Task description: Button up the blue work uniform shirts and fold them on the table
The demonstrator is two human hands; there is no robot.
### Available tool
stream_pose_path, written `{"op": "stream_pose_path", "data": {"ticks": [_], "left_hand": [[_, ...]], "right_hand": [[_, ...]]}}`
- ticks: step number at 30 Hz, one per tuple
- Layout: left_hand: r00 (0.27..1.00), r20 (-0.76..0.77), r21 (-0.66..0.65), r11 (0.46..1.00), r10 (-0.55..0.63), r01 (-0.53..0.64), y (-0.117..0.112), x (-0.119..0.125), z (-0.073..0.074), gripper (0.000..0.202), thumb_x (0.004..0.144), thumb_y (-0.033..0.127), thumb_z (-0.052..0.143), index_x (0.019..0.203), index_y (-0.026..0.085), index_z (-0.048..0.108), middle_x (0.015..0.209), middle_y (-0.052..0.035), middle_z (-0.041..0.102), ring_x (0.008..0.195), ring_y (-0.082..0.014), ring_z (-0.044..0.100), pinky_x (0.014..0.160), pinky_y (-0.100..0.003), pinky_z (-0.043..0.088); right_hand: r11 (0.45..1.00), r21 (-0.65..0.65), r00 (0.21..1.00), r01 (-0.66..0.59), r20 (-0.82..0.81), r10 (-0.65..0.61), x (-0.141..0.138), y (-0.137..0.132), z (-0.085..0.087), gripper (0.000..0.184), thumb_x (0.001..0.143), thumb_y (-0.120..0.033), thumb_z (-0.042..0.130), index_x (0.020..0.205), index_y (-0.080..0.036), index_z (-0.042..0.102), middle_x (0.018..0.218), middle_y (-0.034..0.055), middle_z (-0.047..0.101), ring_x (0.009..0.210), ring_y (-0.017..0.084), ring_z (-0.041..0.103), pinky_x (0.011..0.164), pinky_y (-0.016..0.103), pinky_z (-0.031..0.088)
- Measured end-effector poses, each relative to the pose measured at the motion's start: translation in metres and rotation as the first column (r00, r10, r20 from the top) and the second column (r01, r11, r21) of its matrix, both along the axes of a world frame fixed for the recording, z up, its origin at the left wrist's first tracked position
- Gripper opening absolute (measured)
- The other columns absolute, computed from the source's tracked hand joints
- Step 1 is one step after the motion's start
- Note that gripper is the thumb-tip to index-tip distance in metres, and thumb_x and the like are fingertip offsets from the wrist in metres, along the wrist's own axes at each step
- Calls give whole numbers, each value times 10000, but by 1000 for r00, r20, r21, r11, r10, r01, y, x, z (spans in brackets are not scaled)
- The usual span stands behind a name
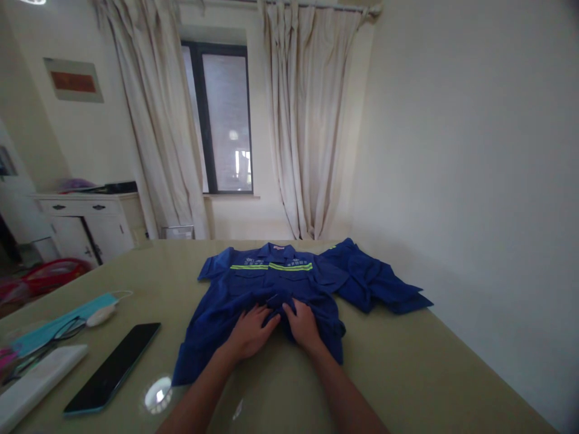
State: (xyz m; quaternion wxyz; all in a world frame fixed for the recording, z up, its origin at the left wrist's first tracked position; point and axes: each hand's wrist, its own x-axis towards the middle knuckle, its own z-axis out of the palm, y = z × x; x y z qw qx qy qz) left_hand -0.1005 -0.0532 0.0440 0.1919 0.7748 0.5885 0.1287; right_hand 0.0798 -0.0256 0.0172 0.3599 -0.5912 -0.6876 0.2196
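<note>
A blue short-sleeved work shirt (253, 283) lies spread on the table, collar at the far end, with yellow-green reflective stripes across its chest. Its lower front is bunched up around my hands. My left hand (254, 331) holds the bunched cloth near the middle of the front, its thumb pointing to the right. Close beside it, my right hand (304, 323) grips the same area of the shirt with thumb and fingers. The fingertips of both hands are partly hidden in the folds.
Another dark blue garment (375, 277) lies crumpled at the right, by the wall. On the left of the table (407, 374) are a black-screened phone (115, 364), a white bar-shaped object (43, 383), a light-blue face mask (67, 322) and a white mouse-like object (101, 315).
</note>
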Motion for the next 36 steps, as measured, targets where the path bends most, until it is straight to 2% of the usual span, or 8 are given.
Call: {"op": "stream_pose_path", "data": {"ticks": [7,13,17,23,27,29,32,36], "left_hand": [[1000,4,91,996,-5,4,13,-11,-17,503,976,354,341,1403,288,599,1577,0,469,1520,-234,317,1269,-533,165],[997,83,79,997,8,-14,9,-15,-17,518,960,345,321,1321,214,668,1464,-53,605,1428,-243,472,1238,-470,286],[953,221,118,964,209,-239,4,-20,-11,531,970,381,305,1317,169,647,1298,-109,716,1218,-271,650,1079,-415,468],[822,525,171,920,219,-354,1,-38,11,541,1005,535,301,1167,186,681,969,-83,777,967,-272,717,891,-364,542],[719,669,147,913,192,-380,8,-50,8,704,1013,616,147,1214,192,672,1035,-74,769,1030,-257,702,972,-403,536],[780,591,197,901,204,-385,13,-51,-3,687,1018,571,131,1291,196,638,1171,-86,749,1159,-253,666,1078,-433,477],[953,220,240,936,207,-258,15,-46,-21,597,970,541,340,1405,208,577,1454,-102,607,1384,-282,518,1202,-492,330],[979,-145,165,979,144,-119,2,-38,-21,609,926,512,456,1469,247,535,1571,-95,481,1456,-315,423,1207,-522,305]], "right_hand": [[985,165,940,-56,-325,108,3,1,-8,404,978,-432,510,1184,-153,716,1221,139,735,1154,285,670,1034,375,461],[995,33,995,-92,49,90,-13,-18,2,362,1012,-385,458,1123,-175,731,1075,152,763,1022,297,708,910,360,480],[978,-102,968,-183,157,197,-23,-37,6,251,973,-266,494,1010,-208,735,1037,124,760,1010,282,690,889,350,467],[908,-94,906,-407,-167,389,-30,-49,23,207,900,-263,558,965,-239,753,1037,44,772,977,250,671,889,327,468],[941,-66,791,-332,-563,239,-18,-37,31,233,839,-378,639,923,-205,770,952,34,768,947,265,661,874,359,491],[964,-77,676,-256,-727,121,-9,-30,29,354,781,-471,707,990,-191,768,984,52,763,969,284,659,884,391,502],[967,-115,544,-227,-839,28,1,-26,26,489,743,-585,744,1024,-186,762,956,64,759,926,284,673,873,414,517],[918,-104,582,-383,-799,153,9,-27,27,551,808,-657,692,1096,-192,752,946,66,751,850,228,674,775,342,523]]}}
